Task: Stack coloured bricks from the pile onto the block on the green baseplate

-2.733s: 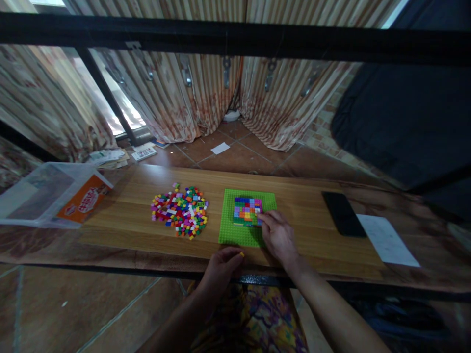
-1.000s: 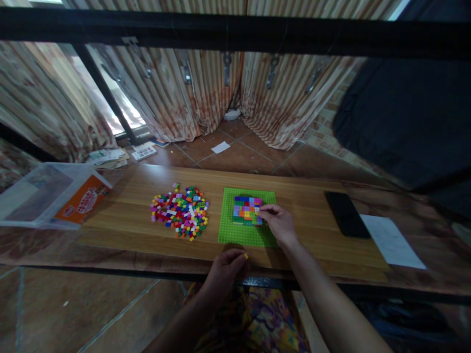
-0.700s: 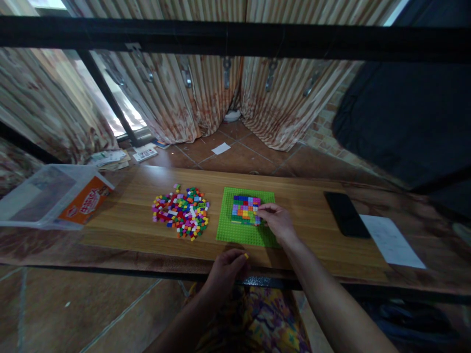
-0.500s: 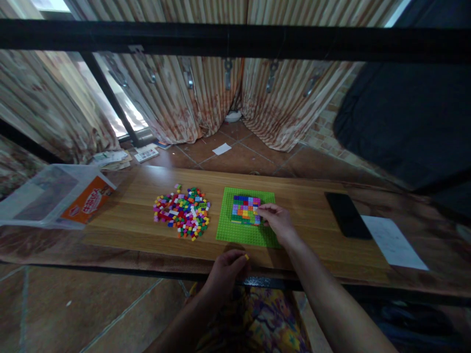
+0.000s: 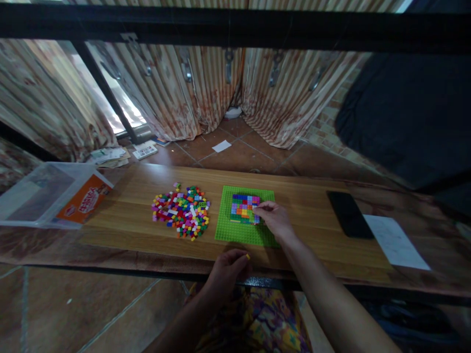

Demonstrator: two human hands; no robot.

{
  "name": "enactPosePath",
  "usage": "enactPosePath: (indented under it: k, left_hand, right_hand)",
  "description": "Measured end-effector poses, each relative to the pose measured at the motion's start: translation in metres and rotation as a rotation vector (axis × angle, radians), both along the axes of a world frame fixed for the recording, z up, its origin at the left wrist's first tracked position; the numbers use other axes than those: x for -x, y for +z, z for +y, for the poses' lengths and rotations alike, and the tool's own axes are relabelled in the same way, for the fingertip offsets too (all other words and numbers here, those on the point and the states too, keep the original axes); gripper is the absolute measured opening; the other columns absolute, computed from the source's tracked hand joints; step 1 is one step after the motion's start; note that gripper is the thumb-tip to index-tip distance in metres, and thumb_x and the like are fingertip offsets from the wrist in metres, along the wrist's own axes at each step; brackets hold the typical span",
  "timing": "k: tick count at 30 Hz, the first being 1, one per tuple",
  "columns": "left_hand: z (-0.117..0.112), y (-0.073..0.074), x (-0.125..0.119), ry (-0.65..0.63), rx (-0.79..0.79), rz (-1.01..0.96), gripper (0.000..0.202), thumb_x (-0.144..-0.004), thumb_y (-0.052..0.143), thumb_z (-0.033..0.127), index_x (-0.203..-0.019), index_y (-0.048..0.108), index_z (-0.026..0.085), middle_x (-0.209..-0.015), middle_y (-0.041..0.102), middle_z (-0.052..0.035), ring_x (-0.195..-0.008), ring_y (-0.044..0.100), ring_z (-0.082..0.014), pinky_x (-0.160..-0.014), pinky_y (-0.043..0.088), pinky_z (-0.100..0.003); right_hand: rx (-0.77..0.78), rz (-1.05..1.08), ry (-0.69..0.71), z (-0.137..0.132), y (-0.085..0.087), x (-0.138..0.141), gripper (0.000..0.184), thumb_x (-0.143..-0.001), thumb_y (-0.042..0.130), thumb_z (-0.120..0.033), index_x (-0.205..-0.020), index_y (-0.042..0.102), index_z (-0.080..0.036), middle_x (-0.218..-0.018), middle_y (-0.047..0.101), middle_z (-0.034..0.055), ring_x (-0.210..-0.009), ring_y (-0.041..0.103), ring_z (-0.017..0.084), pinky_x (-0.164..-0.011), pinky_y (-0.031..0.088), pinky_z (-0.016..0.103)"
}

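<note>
A green studded baseplate (image 5: 224,230) lies on the wooden board, bearing a square of multicoloured toy bricks (image 5: 244,210). My right hand (image 5: 275,219) is over the plate's right side, thumb and finger pinched at the right edge of the brick square. Whatever sits between those fingertips is hidden. Near the board's front edge, my left hand (image 5: 227,269) is closed, with a small yellow brick (image 5: 248,256) poking out between thumb and forefinger. To the left of the plate spreads a pile of loose bricks (image 5: 182,212) in many colours.
A clear plastic box (image 5: 73,172) with an orange label stands at the far left. On the right lie a black phone-like slab (image 5: 349,214) and a white paper sheet (image 5: 395,240). A dark horizontal bar (image 5: 235,28) crosses above, before curtains.
The view has tilted and shifted slightly. My right fingertips have moved a little left along the brick square's right side; my left hand keeps the yellow brick in nearly the same place.
</note>
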State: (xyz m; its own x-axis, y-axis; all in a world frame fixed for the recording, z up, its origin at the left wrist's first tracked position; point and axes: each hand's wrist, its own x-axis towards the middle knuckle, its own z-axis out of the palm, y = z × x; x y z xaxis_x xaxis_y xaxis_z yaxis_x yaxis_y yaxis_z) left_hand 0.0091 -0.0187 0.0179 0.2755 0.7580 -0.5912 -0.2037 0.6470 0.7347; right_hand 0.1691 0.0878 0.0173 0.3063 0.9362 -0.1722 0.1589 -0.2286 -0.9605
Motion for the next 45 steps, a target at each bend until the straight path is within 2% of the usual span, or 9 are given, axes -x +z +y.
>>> enactPosePath:
  k: [6, 11, 15, 19, 28, 32, 36, 40, 45]
  left_hand:
    - [0.000, 0.004, 0.000, 0.013, -0.016, 0.014, 0.042, -0.062, 0.074, 0.051, -0.076, 0.063, 0.014, -0.062, 0.060, -0.0009, -0.053, 0.049, -0.0081, -0.054, 0.037, -0.022]
    - [0.004, 0.012, 0.000, 0.027, -0.036, 0.023, 0.037, -0.066, 0.072, 0.050, -0.073, 0.062, 0.015, -0.063, 0.058, -0.0002, -0.054, 0.049, -0.0082, -0.054, 0.038, -0.022]
    - [0.015, 0.019, -0.001, 0.021, -0.122, 0.032, 0.037, -0.069, 0.068, 0.051, -0.068, 0.058, 0.016, -0.060, 0.056, 0.0007, -0.052, 0.047, -0.0081, -0.053, 0.037, -0.022]
    - [0.025, 0.023, -0.006, -0.033, -0.175, 0.036, 0.041, -0.069, 0.066, 0.056, -0.067, 0.057, 0.017, -0.057, 0.053, 0.0018, -0.050, 0.045, -0.0082, -0.050, 0.034, -0.023]
    - [0.036, 0.023, -0.016, 0.013, -0.261, 0.052, 0.038, -0.075, 0.061, 0.055, -0.077, 0.064, 0.016, -0.062, 0.056, 0.0013, -0.053, 0.046, -0.0089, -0.054, 0.037, -0.023]
    - [0.044, 0.015, -0.003, 0.170, -0.408, 0.254, 0.032, -0.077, 0.062, 0.046, -0.088, 0.065, 0.016, -0.073, 0.061, -0.0012, -0.064, 0.054, -0.0121, -0.061, 0.042, -0.024]
    - [0.049, 0.009, 0.015, 0.258, -0.581, 0.562, 0.027, -0.079, 0.061, 0.034, -0.101, 0.064, 0.017, -0.094, 0.065, -0.0060, -0.080, 0.058, -0.0160, -0.073, 0.046, -0.027]
    - [0.051, 0.006, 0.023, 0.210, -0.680, 0.769, 0.032, -0.078, 0.060, 0.028, -0.109, 0.062, 0.018, -0.108, 0.061, -0.0096, -0.081, 0.059, -0.0167, -0.071, 0.048, -0.028]
    - [0.054, -0.003, 0.021, 0.097, -0.735, 0.911, 0.039, -0.079, 0.057, 0.024, -0.118, 0.058, 0.016, -0.105, 0.062, -0.0098, -0.083, 0.061, -0.0181, -0.078, 0.050, -0.033]
  right_hand:
    - [-0.039, 0.009, 0.036, -0.004, -0.003, -0.005, 0.030, -0.059, 0.072, -0.049, -0.065, 0.065, -0.021, -0.058, 0.061, -0.0017, -0.053, 0.052, 0.013, -0.049, 0.039, 0.024]
    - [-0.182, -0.016, -0.002, -0.044, 0.001, -0.005, 0.027, -0.076, 0.065, -0.047, -0.076, 0.070, -0.021, -0.073, 0.068, 0.0015, -0.069, 0.061, 0.016, -0.066, 0.048, 0.029]
    - [-0.264, -0.065, 0.332, -0.084, 0.012, 0.002, 0.021, -0.086, 0.059, -0.038, -0.096, 0.072, -0.025, -0.094, 0.069, 0.0040, -0.089, 0.064, 0.019, -0.080, 0.050, 0.032]
    - [-0.297, -0.097, 0.421, -0.097, 0.020, 0.002, 0.019, -0.089, 0.057, -0.036, -0.094, 0.072, -0.026, -0.091, 0.068, 0.0036, -0.087, 0.064, 0.018, -0.079, 0.051, 0.032]
    - [-0.327, -0.150, 0.278, -0.075, 0.018, -0.005, 0.015, -0.085, 0.061, -0.035, -0.084, 0.071, -0.024, -0.084, 0.068, 0.0022, -0.082, 0.063, 0.018, -0.076, 0.049, 0.030]
    - [-0.349, -0.195, 0.094, -0.049, 0.002, -0.007, 0.017, -0.082, 0.063, -0.037, -0.082, 0.073, -0.023, -0.084, 0.069, 0.0034, -0.083, 0.063, 0.019, -0.076, 0.049, 0.032]
    - [-0.324, -0.181, 0.088, -0.031, -0.013, -0.006, 0.018, -0.078, 0.065, -0.038, -0.081, 0.074, -0.023, -0.085, 0.070, 0.0037, -0.082, 0.064, 0.020, -0.076, 0.049, 0.033]
    - [-0.312, -0.161, 0.066, -0.028, -0.021, -0.002, 0.017, -0.075, 0.067, -0.038, -0.077, 0.074, -0.023, -0.083, 0.071, 0.0035, -0.080, 0.064, 0.019, -0.076, 0.049, 0.033]
    - [-0.217, -0.015, -0.036, -0.023, -0.020, 0.002, 0.017, -0.066, 0.072, -0.037, -0.072, 0.073, -0.021, -0.075, 0.072, 0.0021, -0.070, 0.063, 0.017, -0.069, 0.048, 0.030]
